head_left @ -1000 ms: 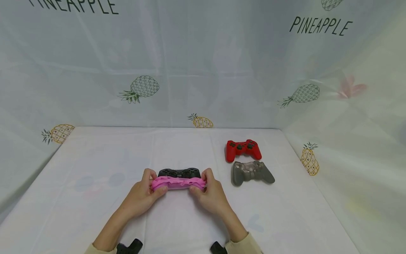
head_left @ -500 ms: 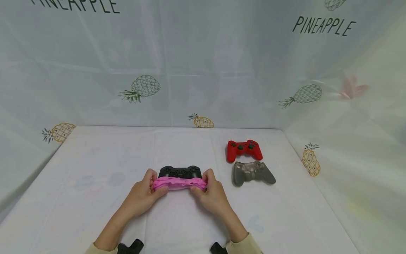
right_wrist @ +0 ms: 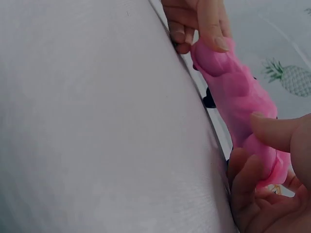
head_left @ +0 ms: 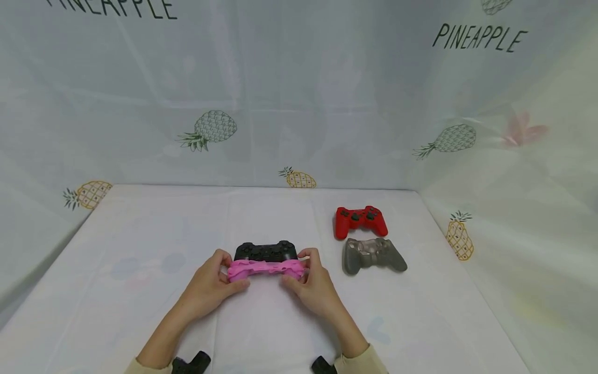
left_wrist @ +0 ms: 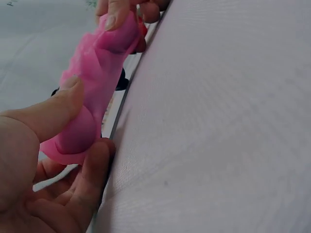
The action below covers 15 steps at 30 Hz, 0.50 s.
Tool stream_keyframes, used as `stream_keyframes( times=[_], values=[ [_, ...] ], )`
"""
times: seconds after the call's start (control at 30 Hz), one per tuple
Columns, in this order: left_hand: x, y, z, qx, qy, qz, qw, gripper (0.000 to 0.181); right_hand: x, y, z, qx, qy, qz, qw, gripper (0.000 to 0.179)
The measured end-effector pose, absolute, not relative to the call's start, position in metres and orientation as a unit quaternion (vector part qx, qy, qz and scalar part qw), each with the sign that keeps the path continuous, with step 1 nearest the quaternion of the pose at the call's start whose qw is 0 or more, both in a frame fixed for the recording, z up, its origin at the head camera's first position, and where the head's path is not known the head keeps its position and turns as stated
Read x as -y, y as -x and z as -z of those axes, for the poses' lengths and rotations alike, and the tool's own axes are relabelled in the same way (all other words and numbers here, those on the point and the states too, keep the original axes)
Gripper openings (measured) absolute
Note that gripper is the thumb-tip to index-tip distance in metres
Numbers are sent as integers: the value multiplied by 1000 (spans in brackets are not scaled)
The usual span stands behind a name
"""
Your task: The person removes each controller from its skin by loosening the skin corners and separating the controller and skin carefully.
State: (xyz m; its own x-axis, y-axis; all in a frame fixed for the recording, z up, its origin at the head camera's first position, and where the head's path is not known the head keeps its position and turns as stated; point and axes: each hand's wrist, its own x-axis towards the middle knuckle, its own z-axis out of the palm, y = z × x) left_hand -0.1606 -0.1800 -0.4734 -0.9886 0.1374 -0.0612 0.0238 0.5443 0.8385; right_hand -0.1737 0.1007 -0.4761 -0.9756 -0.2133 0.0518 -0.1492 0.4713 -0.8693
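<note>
A pink silicone game controller cover [head_left: 265, 267], soft-looking and wavy along its edge, is held level between both hands. My left hand [head_left: 207, 285] grips its left end, thumb on the near side and fingers round the far side. At the right end, my right hand [head_left: 314, 284] grips it in the same way. The rounded, bulging handles of the pink cover [left_wrist: 95, 87] show in the left wrist view. Just behind it is a black game controller [head_left: 265, 252], its lower part hidden; whether it sits inside the cover I cannot tell.
A red game controller [head_left: 358, 221] lies on the white-covered table [head_left: 140, 234] to the right. Just in front of it is a dark grey controller-shaped piece [head_left: 372, 254]. A pineapple-print curtain [head_left: 299, 83] hangs behind the table.
More of the black game controller shows above the pink cover. The cover has tilted slightly, and its middle looks thinner. Both hands keep their hold. The red and grey pieces lie as before.
</note>
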Motion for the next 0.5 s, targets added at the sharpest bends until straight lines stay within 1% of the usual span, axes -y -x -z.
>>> stream_keyframes(
  times=[0.13,0.3,0.5],
  values=[
    [179,160,473,-876,-24,-478,52,60,-102,174,477,-852,117,509,33,62],
    [180,160,473,-869,-30,-493,35,61,-103,174,477,-845,124,519,32,56],
    [182,162,476,-839,-53,-538,59,66,-104,175,476,-848,111,518,25,53]
  ],
)
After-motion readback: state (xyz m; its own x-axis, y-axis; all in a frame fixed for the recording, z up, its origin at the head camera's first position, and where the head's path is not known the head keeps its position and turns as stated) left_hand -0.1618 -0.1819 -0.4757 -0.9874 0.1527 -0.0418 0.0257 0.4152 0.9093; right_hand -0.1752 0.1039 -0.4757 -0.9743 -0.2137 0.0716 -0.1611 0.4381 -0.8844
